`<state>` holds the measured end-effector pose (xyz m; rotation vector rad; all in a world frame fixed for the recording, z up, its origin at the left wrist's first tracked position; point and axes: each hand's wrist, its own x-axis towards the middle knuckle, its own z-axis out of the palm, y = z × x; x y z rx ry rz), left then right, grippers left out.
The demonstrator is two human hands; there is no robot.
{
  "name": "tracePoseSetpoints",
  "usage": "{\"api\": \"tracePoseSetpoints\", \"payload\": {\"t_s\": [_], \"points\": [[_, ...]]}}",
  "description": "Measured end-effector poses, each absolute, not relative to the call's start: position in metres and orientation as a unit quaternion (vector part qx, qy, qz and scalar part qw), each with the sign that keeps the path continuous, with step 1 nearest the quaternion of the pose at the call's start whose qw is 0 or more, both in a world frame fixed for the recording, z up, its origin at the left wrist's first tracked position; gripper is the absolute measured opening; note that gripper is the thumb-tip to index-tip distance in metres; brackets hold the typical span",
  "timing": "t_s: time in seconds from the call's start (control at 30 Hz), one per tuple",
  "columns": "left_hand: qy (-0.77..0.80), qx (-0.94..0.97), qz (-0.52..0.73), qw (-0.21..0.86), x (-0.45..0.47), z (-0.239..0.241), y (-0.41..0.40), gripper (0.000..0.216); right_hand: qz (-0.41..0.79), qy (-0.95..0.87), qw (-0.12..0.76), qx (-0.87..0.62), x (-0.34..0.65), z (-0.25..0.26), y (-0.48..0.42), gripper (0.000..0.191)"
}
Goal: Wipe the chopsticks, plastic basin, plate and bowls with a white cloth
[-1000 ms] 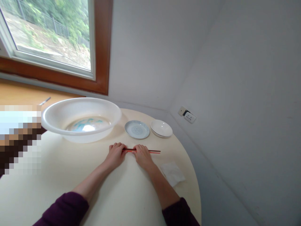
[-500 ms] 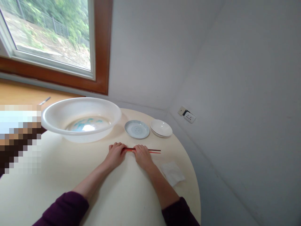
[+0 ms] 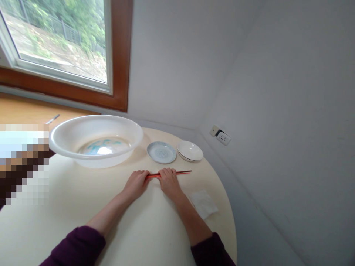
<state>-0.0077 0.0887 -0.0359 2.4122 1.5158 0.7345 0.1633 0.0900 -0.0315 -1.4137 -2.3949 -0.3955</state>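
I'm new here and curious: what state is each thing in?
Chopsticks: held side by side
Left hand: closed on chopsticks
Right hand: closed on chopsticks
Plastic basin: upright
Patterned plate: face up
White dishes: stacked, face up
Tissue: lying flat
Wall socket: nothing plugged in
Window: open or shut unclear

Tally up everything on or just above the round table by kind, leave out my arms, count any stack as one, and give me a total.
Chopsticks, held in left hand and right hand: 2 visible
Tub: 1
Blue-grey plate: 1
White dishes, apparently stacked: 1
Thin white sheet: 1
Total: 6
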Motion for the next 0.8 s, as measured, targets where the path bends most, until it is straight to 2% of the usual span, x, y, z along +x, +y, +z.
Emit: {"api": "tracePoseSetpoints", "payload": {"t_s": [0.23, 0.4, 0.53, 0.67, 0.8], "points": [[0.503, 0.827, 0.239, 0.078, -0.006, -0.036, 0.09, 0.025, -0.195, -0.819, 0.222, -0.491, 0.16, -0.032, 0.089, 0.01], [0.512, 0.814, 0.248, 0.118, -0.007, -0.034, 0.088, 0.017, -0.259, -0.765, 0.348, -0.477, 0.154, -0.029, 0.086, 0.014], [0.518, 0.795, 0.272, 0.162, -0.008, -0.036, 0.088, 0.014, -0.256, -0.74, 0.444, -0.435, 0.152, -0.024, 0.082, 0.013], [0.523, 0.759, 0.321, 0.216, -0.008, -0.04, 0.091, 0.016, -0.197, -0.722, 0.501, -0.434, 0.152, -0.024, 0.08, 0.013], [0.501, 0.738, 0.373, 0.256, -0.007, -0.039, 0.091, 0.019, -0.02, -0.7, 0.516, -0.493, 0.145, -0.029, 0.082, 0.02]]}}
